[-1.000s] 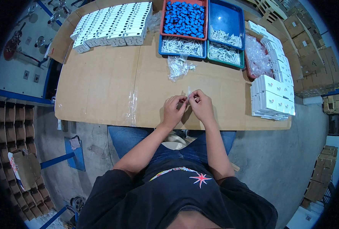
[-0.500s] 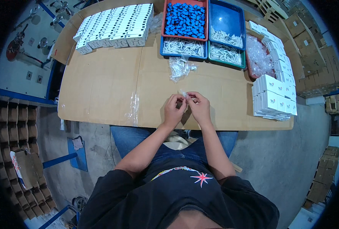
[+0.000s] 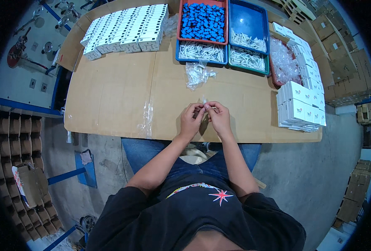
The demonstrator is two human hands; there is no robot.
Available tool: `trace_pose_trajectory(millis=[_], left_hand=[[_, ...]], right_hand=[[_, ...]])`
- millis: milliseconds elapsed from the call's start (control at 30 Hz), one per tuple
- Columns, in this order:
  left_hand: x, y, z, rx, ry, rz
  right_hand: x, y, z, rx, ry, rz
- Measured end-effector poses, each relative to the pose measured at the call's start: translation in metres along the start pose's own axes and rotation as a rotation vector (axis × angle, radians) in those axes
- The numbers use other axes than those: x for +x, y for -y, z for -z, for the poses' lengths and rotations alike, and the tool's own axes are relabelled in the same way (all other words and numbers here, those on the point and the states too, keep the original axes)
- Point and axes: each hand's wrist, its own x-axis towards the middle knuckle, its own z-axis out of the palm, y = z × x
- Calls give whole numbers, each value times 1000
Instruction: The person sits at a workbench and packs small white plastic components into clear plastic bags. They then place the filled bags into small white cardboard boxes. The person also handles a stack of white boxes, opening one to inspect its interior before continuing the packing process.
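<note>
A bit of clear plastic (image 3: 204, 100) is held over the near part of the cardboard-covered surface (image 3: 110, 96), roughly midway along it. It is pinched at the fingertips by both the left grip (image 3: 191, 119) and the right grip (image 3: 219, 118) – the two are held close together, with fingers curled. What the plastic contains is too small to be told.

Beyond the hands, a crumpled clear bag (image 3: 197, 75) is laid just in front of the trays. Blue parts (image 3: 202, 21) are heaped in a red tray (image 3: 202, 42), which is set behind a blue tray (image 3: 201, 63) filled with white parts (image 3: 200, 51). More white parts are held in a green tray (image 3: 248, 72) to the right. White boxes (image 3: 122, 31) are lined up at far left; white cartons (image 3: 300, 104) are stacked at right.
</note>
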Motion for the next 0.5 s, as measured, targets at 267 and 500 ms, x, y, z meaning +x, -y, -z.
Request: trace_pose_trajectory(millis=[267, 500], left_hand=[[-1, 0, 0, -28, 7, 49], [1, -1, 3, -127, 68, 168]], right_hand=[[3, -9, -2, -222, -77, 267], [3, -8, -1, -275, -72, 295]])
